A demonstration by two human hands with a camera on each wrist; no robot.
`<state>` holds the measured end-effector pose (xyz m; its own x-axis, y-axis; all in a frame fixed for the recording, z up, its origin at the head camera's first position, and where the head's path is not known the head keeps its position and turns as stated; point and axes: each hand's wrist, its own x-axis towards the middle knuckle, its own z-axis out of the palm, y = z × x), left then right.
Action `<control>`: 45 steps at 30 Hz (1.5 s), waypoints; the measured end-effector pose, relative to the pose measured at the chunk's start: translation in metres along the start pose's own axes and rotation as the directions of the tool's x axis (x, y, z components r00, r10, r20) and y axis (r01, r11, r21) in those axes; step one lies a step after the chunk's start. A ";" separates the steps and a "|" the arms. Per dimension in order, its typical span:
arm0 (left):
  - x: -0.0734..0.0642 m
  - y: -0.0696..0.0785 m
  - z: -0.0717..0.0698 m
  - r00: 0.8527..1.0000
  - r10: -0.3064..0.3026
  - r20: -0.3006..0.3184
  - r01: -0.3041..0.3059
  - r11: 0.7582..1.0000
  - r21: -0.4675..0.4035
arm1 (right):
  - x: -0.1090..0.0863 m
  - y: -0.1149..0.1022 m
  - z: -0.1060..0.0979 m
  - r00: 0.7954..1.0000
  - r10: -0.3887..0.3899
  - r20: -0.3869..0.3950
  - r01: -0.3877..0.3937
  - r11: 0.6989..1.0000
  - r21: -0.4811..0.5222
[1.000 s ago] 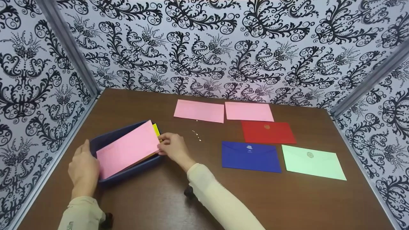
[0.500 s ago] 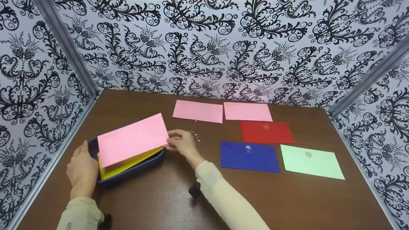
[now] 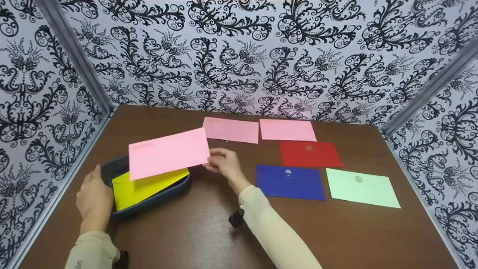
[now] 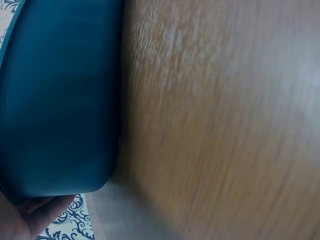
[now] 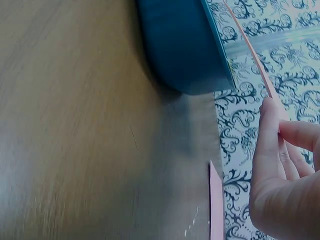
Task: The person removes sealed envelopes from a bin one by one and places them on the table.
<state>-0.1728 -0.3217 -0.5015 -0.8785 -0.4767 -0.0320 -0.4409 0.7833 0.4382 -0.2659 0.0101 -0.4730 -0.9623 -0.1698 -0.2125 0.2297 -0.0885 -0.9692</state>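
My right hand pinches a pink envelope by its lower right corner, thumb against fingers. The envelope hangs tilted above a dark blue plastic bin; in the right wrist view the pink envelope shows edge-on, above the rim. A yellow envelope lies in the bin, partly covered by the pink one in the head view. At the bin's left end my left hand rests against the outer wall with extended fingers; the left wrist view shows its fingers along the end wall.
Two pink envelopes lie side by side at the table's back. In front of them are a red envelope, a blue envelope and a pale green envelope. Patterned walls enclose the brown table.
My right hand has lifted the pink envelope out of the bin, moving it up and to the right. The yellow envelope beneath has come into view. My left hand has stayed at the bin's end.
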 end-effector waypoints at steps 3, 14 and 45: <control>0.000 0.000 0.001 1.000 0.004 -0.010 -0.004 1.000 0.004 | 0.001 -0.001 -0.007 1.000 0.002 -0.018 -0.002 1.000 0.015; 0.000 0.001 -0.001 1.000 -0.002 0.002 0.002 1.000 -0.018 | 0.006 -0.004 -0.034 0.994 0.059 -0.094 -0.046 0.990 0.135; 0.000 0.000 -0.001 1.000 0.006 0.011 -0.006 1.000 -0.014 | 0.008 0.020 -0.115 0.949 0.110 -0.296 -0.052 0.979 0.197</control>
<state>-0.1726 -0.3220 -0.5007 -0.8832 -0.4674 -0.0391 -0.4330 0.7806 0.4507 -0.2864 0.1202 -0.5081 -0.9310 0.1194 -0.3450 0.3038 -0.2707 -0.9135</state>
